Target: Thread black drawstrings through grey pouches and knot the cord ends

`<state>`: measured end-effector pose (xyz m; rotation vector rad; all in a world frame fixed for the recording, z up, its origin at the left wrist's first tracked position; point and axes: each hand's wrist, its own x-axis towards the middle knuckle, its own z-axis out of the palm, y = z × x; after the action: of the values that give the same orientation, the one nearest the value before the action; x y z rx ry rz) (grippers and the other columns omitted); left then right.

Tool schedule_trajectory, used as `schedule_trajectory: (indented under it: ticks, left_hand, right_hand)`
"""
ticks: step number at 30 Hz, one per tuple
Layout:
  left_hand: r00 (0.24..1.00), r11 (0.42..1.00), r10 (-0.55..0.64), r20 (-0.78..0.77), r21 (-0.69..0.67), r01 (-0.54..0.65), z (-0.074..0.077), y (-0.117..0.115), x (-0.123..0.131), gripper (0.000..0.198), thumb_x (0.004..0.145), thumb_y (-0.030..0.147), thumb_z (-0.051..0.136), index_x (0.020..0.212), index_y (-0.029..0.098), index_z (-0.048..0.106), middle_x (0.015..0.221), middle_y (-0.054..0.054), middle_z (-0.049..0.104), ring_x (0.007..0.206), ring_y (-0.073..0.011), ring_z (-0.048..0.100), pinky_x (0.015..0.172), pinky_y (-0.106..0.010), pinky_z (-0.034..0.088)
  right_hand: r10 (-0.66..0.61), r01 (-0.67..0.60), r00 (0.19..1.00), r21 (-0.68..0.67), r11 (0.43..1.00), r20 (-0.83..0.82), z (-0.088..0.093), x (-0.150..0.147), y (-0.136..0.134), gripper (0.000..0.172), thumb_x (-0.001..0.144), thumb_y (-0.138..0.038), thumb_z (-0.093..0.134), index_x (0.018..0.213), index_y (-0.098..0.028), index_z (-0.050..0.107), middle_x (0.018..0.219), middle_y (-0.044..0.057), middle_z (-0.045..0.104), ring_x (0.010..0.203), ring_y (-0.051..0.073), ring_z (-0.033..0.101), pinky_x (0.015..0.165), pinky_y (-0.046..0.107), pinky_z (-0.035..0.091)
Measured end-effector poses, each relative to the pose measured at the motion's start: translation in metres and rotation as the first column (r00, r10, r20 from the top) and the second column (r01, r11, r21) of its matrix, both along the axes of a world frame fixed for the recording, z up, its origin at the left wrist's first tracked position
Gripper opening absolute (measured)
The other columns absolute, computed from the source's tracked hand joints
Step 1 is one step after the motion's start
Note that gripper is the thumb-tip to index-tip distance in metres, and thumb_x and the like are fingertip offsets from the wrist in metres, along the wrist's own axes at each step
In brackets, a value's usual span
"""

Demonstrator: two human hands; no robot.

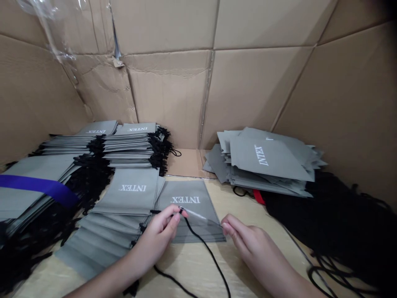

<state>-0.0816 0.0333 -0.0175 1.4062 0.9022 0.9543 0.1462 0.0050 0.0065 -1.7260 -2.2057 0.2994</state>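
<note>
A grey INTEX drawstring pouch (pixel 198 190) lies flat in front of me, its white lettering upside down from here. Over it, my left hand (pixel 166 223) pinches a black cord (pixel 201 238) between thumb and fingers. The cord hangs down toward the bottom edge of the view. A small shiny metal tip shows at those fingertips. At the pouch's right edge, my right hand (pixel 245 236) is closed on the end of a thin, blurred metal rod (pixel 201 217) that slants across the pouch toward my left fingers. Whether the rod runs inside the pouch's hem, I cannot tell.
Left of the pouch, more grey pouches (pixel 130 192) lie fanned out, with corded stacks (pixel 127 145) behind. A purple band (pixel 40 186) crosses another pile. Loose grey pouches (pixel 273 157) and a black cord heap (pixel 325 223) are on the right. Cardboard walls (pixel 167 87) surround the surface.
</note>
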Motion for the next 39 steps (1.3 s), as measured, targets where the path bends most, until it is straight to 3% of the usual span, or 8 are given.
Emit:
schedule_trajectory:
  ticks: [9,16,23,32,39]
  left_hand:
    - [1.000,0.998,-0.016,0.023,-0.063,0.017,-0.005,-0.001,0.004,0.033,0.086,0.048,0.043,0.099,0.019,0.048,0.046,0.012,0.028,0.034,-0.0047,0.016,0.032,-0.016,0.015]
    - [0.995,0.996,0.071,-0.069,-0.056,-0.075,0.000,-0.001,0.002,0.028,0.084,0.043,0.046,0.069,0.020,0.040,0.040,0.012,0.031,0.034,-0.0045,0.021,0.033,-0.015,0.017]
    - [0.997,0.997,0.063,-0.043,-0.041,-0.065,0.003,-0.002,0.000,0.022,0.085,0.039,0.044,0.076,0.019,0.044,0.042,0.011,0.035,0.034,-0.0047,0.024,0.033,-0.014,0.020]
    - [0.999,0.999,0.038,0.000,-0.035,-0.038,0.002,-0.004,-0.001,0.023,0.086,0.041,0.042,0.079,0.019,0.046,0.044,0.011,0.037,0.035,-0.0051,0.024,0.034,-0.015,0.020]
    - [0.999,0.999,0.049,0.009,0.016,-0.049,0.006,-0.007,-0.001,0.020,0.086,0.038,0.042,0.079,0.019,0.044,0.043,0.011,0.034,0.037,-0.0056,0.024,0.036,-0.015,0.020]
  right_hand:
    - [0.065,-0.086,0.988,0.154,0.984,0.139,-0.004,-0.001,-0.006,0.036,0.095,-0.036,0.021,0.077,-0.023,0.049,0.048,-0.003,0.053,0.041,0.015,0.053,0.042,0.022,0.034]
    - [0.100,-0.146,0.969,0.197,0.970,0.225,-0.010,-0.007,-0.010,0.044,0.096,-0.037,0.018,0.078,-0.021,0.054,0.046,0.000,0.058,0.039,0.016,0.056,0.039,0.022,0.032]
    - [0.220,-0.235,0.971,0.199,0.951,0.096,-0.001,-0.009,-0.012,0.024,0.092,-0.025,0.037,0.104,-0.024,0.057,0.066,0.001,0.070,0.054,0.015,0.065,0.048,0.021,0.043]
    - [0.258,-0.289,0.956,0.317,0.903,0.138,-0.006,0.000,-0.014,0.043,0.079,-0.008,0.042,0.115,-0.025,0.057,0.076,0.001,0.072,0.060,0.013,0.065,0.056,0.021,0.050]
    - [0.309,-0.382,0.917,0.342,0.858,0.250,-0.009,0.004,-0.013,0.064,0.071,0.001,0.038,0.129,-0.024,0.047,0.073,0.001,0.068,0.055,0.014,0.062,0.050,0.023,0.046]
